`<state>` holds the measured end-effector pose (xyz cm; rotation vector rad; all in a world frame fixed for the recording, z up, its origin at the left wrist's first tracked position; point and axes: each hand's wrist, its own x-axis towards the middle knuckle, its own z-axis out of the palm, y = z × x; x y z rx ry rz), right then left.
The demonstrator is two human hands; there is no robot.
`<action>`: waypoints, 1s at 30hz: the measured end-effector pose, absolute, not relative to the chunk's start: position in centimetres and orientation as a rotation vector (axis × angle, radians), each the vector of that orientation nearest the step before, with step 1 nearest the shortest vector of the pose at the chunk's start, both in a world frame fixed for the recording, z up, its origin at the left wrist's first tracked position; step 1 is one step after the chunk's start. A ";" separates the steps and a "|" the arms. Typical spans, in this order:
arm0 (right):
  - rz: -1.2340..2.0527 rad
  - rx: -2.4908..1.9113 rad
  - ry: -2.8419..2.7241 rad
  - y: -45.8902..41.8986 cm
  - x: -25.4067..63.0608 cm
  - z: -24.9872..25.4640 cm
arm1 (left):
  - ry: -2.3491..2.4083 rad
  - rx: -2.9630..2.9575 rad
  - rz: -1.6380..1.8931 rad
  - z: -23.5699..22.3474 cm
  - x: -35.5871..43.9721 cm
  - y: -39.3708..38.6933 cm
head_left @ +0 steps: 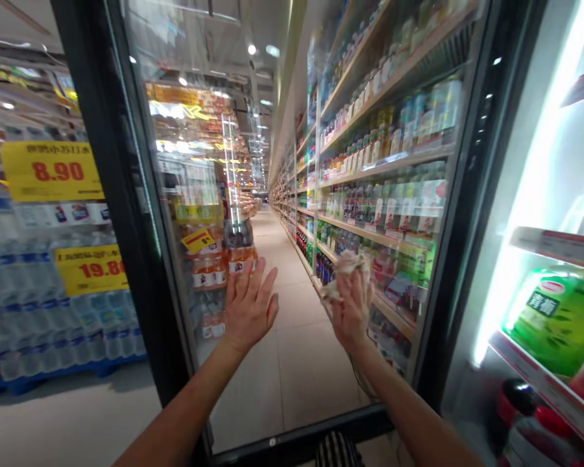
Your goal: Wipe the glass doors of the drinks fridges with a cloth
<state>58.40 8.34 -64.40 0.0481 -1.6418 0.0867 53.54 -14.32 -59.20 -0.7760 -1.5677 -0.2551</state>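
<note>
A glass door (282, 376) in a black frame (126, 214) stands swung out before me. My left hand (250, 305) lies flat against the pane with its fingers spread. On the right half of the glass, my right hand (353, 311) presses a pale, crumpled cloth (353, 263) to the surface. The cloth bunches out above and to the left of the fingers, and its underside is hidden. Through the pane show shelves of bottles (370, 152) and an aisle floor.
At right is a lit cooler interior with a green bottle pack (545, 318) on a shelf (555, 383). Red-capped containers (549, 425) sit below. Water packs (29, 324) are stacked on a blue pallet (102, 366) at left, under yellow price signs (53, 172). Striped fabric (338, 451) shows at the bottom.
</note>
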 end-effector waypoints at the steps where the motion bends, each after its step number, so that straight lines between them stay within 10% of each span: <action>1: -0.002 0.179 -1.715 7.5 58.5 -64.8 | -1.568 -0.776 -0.257 -59.2 53.6 -14.3; 10: 0.324 -0.299 -1.380 13.7 58.5 -61.0 | -1.557 -0.762 -0.246 -59.2 53.8 -14.2; 17: -0.148 0.339 -1.704 8.6 58.5 -61.8 | -1.562 -0.771 -0.278 -59.2 53.6 -14.3; 23: 0.305 -0.293 -1.349 14.1 58.2 -57.8 | -1.569 -0.772 -0.266 -59.1 53.9 -14.3; 30: -0.147 0.361 -1.701 9.2 58.3 -58.1 | -1.573 -0.762 -0.272 -59.1 53.8 -14.3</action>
